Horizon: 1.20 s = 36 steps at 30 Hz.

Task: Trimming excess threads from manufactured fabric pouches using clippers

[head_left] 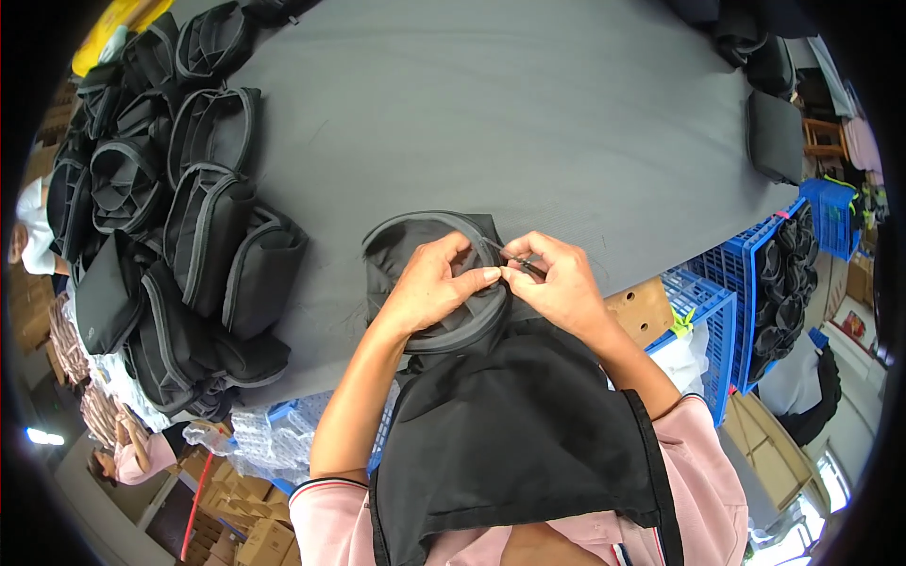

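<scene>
grips on open pouch, black items in crate

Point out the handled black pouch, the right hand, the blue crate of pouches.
Black pouch (pixel 403 249): head view, inner lining.
Right hand (pixel 559 283): head view, back of hand.
Blue crate (pixel 728 257): head view, side wall.

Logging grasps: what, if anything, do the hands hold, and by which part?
Left hand: open black pouch, by its rim. Right hand: small dark item, part unclear.
</scene>
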Motion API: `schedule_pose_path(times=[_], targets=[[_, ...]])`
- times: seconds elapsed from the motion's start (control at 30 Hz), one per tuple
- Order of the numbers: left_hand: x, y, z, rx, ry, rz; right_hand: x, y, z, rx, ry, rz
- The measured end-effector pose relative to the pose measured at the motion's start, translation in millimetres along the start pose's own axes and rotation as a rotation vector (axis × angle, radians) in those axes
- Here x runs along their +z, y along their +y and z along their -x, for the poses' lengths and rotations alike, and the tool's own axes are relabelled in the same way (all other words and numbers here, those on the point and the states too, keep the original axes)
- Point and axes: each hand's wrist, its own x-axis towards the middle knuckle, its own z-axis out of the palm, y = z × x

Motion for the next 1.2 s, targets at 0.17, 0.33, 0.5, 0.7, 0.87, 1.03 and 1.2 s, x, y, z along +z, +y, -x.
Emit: schedule_pose_path(times=[0.17,0.33,0.5,0.7,0.87,1.03,1.2], targets=[[1.6,-4.1,-1.4,0.010,0.061,-0.078,5.5,4.1,-1.6,-0.019,-0.021,0.103],[1.7,-14.6,-3.7,0.027,0.085,-0.102,3.4,18.6,-7.0,-0.011,0.010,-0.066],[0.9,-19.3,-3.9,0.030,0.107,-0.112,-23.9,7.8,-14.5,0.217,-0.235,-0.745],[7.7,-9.3,-3.4,0.068,0.114,-0.016,1.5,10.9,-20.1,-0.288,0.069,-0.221],[3.2,0.8,0.1,-0.032,0.099,-0.230,8.4,-4.8,-21.5,-0.439,0.086,0.172],[3.2,1.9,3.2,-0.065,0.100,-0.256,7.8,-4.7,-23.3,-0.415,0.059,0.263],[5.4,-2.8,2.4,-0.034,0.074,-0.270,8.0,2.7,-24.3,-0.201,-0.083,0.116]])
